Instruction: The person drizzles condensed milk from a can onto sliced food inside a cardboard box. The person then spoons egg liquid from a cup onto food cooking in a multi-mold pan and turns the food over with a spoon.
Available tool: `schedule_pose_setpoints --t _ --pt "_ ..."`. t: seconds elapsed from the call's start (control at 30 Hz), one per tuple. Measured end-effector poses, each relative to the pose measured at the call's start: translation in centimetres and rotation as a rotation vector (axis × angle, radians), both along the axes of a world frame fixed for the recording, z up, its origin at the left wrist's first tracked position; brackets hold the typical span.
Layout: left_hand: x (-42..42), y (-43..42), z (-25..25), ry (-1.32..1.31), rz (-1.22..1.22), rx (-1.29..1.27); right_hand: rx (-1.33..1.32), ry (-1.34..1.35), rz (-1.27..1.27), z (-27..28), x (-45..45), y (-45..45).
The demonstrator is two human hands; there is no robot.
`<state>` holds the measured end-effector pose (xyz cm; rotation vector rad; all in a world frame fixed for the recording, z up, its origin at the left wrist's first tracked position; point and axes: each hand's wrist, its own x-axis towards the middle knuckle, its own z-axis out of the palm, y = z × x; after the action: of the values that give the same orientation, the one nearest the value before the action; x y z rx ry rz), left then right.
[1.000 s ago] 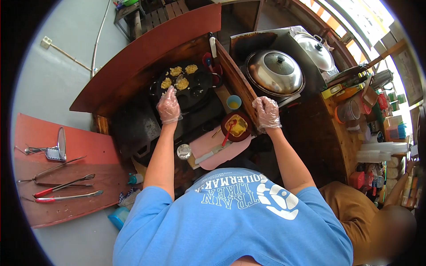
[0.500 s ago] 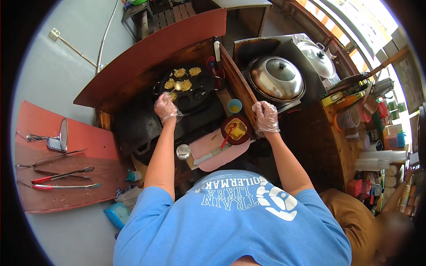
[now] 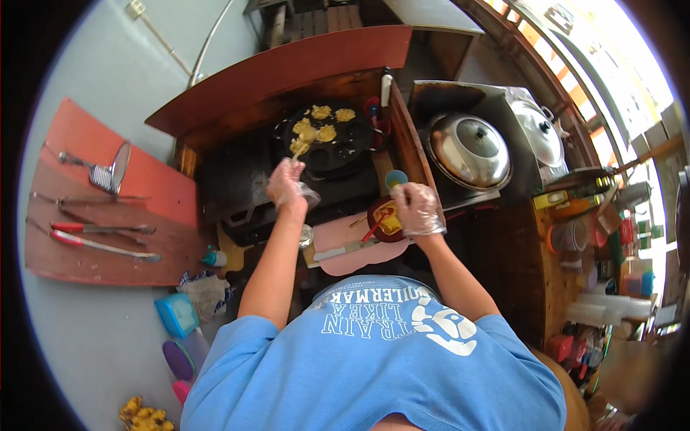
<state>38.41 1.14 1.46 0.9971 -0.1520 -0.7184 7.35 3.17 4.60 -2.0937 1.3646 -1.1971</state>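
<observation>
My left hand (image 3: pixel 287 185), in a clear plastic glove, is closed around the handle of a spoon (image 3: pixel 297 153). The spoon's bowl rests among yellow batter-like lumps (image 3: pixel 327 133) in a round black pan with hollows (image 3: pixel 349 131). My right hand (image 3: pixel 418 210), gloved too, has its fingers curled; anything inside them is hidden. It is above the right side of a dark red bowl (image 3: pixel 375 208) holding yellow food and a red-handled utensil (image 3: pixel 371 231). A light blue cup (image 3: pixel 395 177) stands just beyond that hand.
A wooden partition (image 3: pixel 413 147) separates the pan from a large lidded wok (image 3: pixel 471 151). A pink board (image 3: pixel 345 266) with a knife (image 3: pixel 330 253) lies before me. Tongs (image 3: pixel 108 228) hang on the red panel at left. Part of another person shows at lower right.
The view has shifted, so the scene sits farther right. My right hand has moved from the partition toward the bowl and cup. My left hand still holds the spoon over the pan.
</observation>
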Motion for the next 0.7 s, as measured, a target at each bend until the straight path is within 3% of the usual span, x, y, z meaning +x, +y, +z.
schedule_pose_setpoints --t 0.1,0.17,0.23,0.27,0.37,0.4,0.47,0.5,0.57,0.63,0.7 --pt "-4.5 4.2 1.5 0.086 -0.071 0.034 -0.188 0.041 0.282 0.6 6.5 0.6" --pt "-7.0 6.7 1.4 0.014 -0.142 0.072 0.184 0.161 0.407 0.3 9.4 -0.1" --pt "-8.8 8.6 2.1 -0.027 -0.174 0.141 1.019 -0.431 0.334 -0.9 12.8 -0.4" --pt "-8.9 9.2 0.7 -0.2 -0.167 0.155 1.104 -0.639 0.358 -1.4 13.9 -0.1" --pt "-8.6 11.5 1.3 -0.458 -0.208 0.171 1.061 -0.529 0.365 -2.5 15.3 0.5" --pt "-8.0 12.8 2.2 -0.448 -0.169 0.187 1.097 -0.424 0.325 1.1 15.4 1.4" --pt "-7.1 15.5 5.2 -0.612 -0.206 0.357 1.207 -0.661 0.34 -0.1 16.3 1.8" --pt "-6.1 17.0 4.3 -0.603 -0.175 0.368 1.263 -0.805 0.291 -1.1 17.0 1.9" --pt "-2.2 20.4 0.2 -0.667 0.015 0.377 1.321 -0.771 0.28 -1.2 17.2 1.7" --pt "4.0 23.8 -7.0 -0.637 0.197 0.678 1.371 -0.756 0.242 -1.0 16.7 1.7" --pt "11.1 27.6 -16.5 -0.471 0.355 0.737 1.438 -0.735 0.302 -0.6 15.8 2.1"
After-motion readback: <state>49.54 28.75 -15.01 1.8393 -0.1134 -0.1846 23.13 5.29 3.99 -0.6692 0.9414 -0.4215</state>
